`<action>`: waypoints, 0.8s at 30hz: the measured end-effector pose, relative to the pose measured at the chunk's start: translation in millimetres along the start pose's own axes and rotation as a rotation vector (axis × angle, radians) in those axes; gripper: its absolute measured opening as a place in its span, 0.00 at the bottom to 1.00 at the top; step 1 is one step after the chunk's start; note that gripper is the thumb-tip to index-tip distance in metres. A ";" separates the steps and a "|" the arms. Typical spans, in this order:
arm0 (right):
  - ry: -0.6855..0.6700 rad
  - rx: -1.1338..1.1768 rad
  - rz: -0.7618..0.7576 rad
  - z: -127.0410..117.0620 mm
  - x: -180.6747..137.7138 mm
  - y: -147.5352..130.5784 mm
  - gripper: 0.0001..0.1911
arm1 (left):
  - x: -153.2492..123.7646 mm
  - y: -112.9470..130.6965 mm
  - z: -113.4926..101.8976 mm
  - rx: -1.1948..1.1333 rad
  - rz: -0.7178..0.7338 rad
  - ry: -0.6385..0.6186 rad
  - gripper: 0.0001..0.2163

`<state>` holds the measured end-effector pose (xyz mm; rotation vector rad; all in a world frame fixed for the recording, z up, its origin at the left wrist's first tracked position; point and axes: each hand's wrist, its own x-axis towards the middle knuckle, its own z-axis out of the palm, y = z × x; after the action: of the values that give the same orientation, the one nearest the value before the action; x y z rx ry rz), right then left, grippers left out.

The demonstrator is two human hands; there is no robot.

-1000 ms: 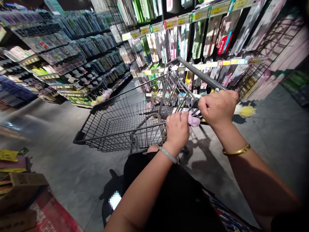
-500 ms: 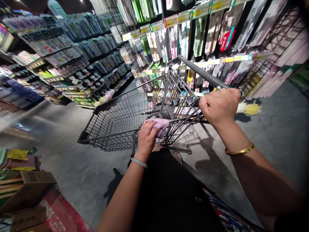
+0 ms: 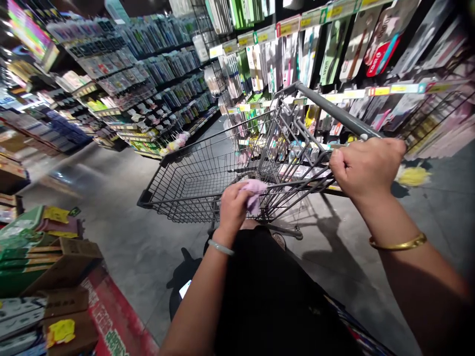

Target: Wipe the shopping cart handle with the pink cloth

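A grey wire shopping cart (image 3: 196, 202) stands in front of me, turned sideways, its basket pointing left. My right hand (image 3: 367, 165) is wrapped round the near end of the cart's handle (image 3: 334, 111). Lower down, my left hand (image 3: 233, 205) grips a light purple cloth (image 3: 255, 190) against the cart's near top rail. Part of the cloth hangs out past the fingers, and the rest is hidden under them. A gold bangle (image 3: 401, 243) circles my right wrist, and a pale bangle (image 3: 221, 247) my left.
Behind the cart rises a shelf rack with hanging packs of toothbrushes (image 3: 330, 54). More stocked shelves (image 3: 163, 64) line the aisle at the upper left. At the lower left stand cardboard boxes (image 3: 79, 249) of goods beside a red printed panel (image 3: 115, 316). Grey floor (image 3: 141, 242) runs between.
The whole view has shifted, so the cart and both hands appear farther right. My left hand and the cloth have moved slightly along the rail; my right hand keeps its hold on the handle.
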<state>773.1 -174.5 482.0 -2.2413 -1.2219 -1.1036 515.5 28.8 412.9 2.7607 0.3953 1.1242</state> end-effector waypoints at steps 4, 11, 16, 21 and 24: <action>0.057 -0.018 0.032 8.0 -0.3 -1.7 0.17 | -19.7 -17.6 -12.5 0.056 -0.153 0.120 0.02; 0.126 -0.052 0.021 12.2 1.0 -1.2 0.19 | -4.2 42.2 29.4 0.051 -0.026 0.016 0.04; 0.118 -0.050 -0.031 9.7 0.0 2.7 0.19 | 1.2 10.4 1.8 -0.115 -0.040 -0.104 0.06; 0.145 -0.015 -0.017 10.7 -0.5 0.7 0.19 | -13.9 -63.2 -50.7 -0.030 -0.456 -0.016 0.11; 0.157 -0.028 0.005 12.3 0.0 -0.9 0.20 | -10.3 -70.3 -58.6 0.052 -0.480 -0.076 0.17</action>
<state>778.1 -166.4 474.2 -2.1309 -1.1432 -1.2754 454.0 94.6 432.2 2.5306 1.0194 0.8925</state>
